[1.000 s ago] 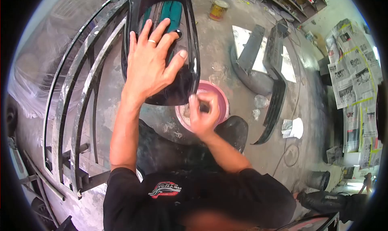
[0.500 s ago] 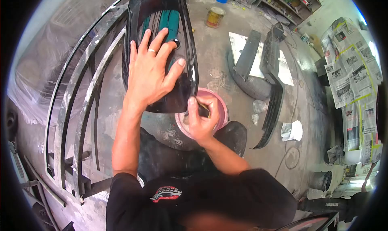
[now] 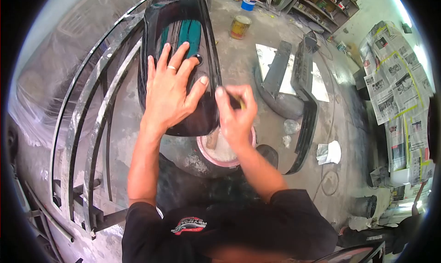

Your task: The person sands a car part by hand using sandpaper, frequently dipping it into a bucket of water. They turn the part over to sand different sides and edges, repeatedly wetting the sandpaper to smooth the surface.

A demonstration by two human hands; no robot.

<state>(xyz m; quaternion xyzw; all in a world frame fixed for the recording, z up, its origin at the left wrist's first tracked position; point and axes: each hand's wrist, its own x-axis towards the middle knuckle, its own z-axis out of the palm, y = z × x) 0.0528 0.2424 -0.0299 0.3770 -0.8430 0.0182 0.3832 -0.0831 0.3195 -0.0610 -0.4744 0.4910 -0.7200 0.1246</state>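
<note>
A glossy black molded part (image 3: 183, 74), with a teal patch in its recessed middle and a small round hole, lies lengthwise in front of me. My left hand (image 3: 170, 90), with a ring on one finger, rests flat on it with fingers spread. At the part's right edge, my right hand (image 3: 236, 111) is closed around a small dark and yellow pad (image 3: 238, 101), mostly hidden by the fingers. Its thumb presses along the edge. Below the part and my right wrist stands a pink bucket (image 3: 225, 161) with cloudy liquid and a stick-like object in it.
A curved metal frame (image 3: 98, 97) stands close on the left. To the right, black bumper pieces (image 3: 307, 111) lie across a tire (image 3: 280, 104) and a white sheet (image 3: 317, 81). A yellow can (image 3: 240, 27) stands farther back. A person in dark clothing (image 3: 381, 235) is at lower right.
My right hand has moved up along the part's right edge, uncovering more of the bucket. My left hand stays flat on the part. The view has shifted slightly.
</note>
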